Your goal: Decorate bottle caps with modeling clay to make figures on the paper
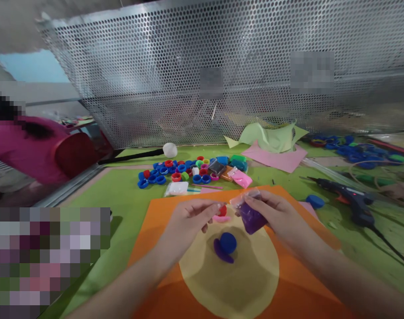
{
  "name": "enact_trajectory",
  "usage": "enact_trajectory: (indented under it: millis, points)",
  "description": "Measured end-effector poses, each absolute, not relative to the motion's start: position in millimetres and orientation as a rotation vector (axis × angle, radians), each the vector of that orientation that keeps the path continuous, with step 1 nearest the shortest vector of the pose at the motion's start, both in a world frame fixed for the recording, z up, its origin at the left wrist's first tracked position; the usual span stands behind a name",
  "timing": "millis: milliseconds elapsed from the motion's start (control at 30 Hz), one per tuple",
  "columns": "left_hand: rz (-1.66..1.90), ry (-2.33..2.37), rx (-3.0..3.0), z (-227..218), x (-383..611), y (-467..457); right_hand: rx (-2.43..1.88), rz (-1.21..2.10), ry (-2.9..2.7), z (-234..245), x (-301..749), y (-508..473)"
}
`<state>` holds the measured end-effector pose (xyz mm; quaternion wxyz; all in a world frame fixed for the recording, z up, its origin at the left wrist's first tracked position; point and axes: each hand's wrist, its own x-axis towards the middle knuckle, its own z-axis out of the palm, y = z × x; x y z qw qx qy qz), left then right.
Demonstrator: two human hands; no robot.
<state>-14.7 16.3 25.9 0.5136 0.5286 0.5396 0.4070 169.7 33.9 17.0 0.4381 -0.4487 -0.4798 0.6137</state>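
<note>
My right hand [277,209] grips a small clear packet of purple clay [252,219] by its upper part. The fingertips of my left hand [193,217] are pinched together to the left of the packet; what they hold, if anything, is too small to name. Beyond the left fingertips lie a red cap [223,211] and a pink curved strip [222,219], partly hidden. Below both hands a blue cap [228,243] sits against a purple curved strip [222,252]. These pieces rest on a yellow paper circle [228,288] over an orange sheet [145,248].
Several coloured bottle caps [181,168] and clay packets [241,178] lie at the back. A glue gun [359,206] with its cord lies right, near a loose blue cap [315,201]. Crumpled green paper [265,136] stands before a perforated metal panel [175,66]. A person in pink [39,144] is left.
</note>
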Motion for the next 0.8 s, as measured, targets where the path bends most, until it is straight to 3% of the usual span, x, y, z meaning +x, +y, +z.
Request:
enact_trajectory:
  millis: [800]
  points:
    - [1.075, 1.352, 1.202, 23, -1, 5, -1.159, 0.73, -1.799, 19, 162, 15]
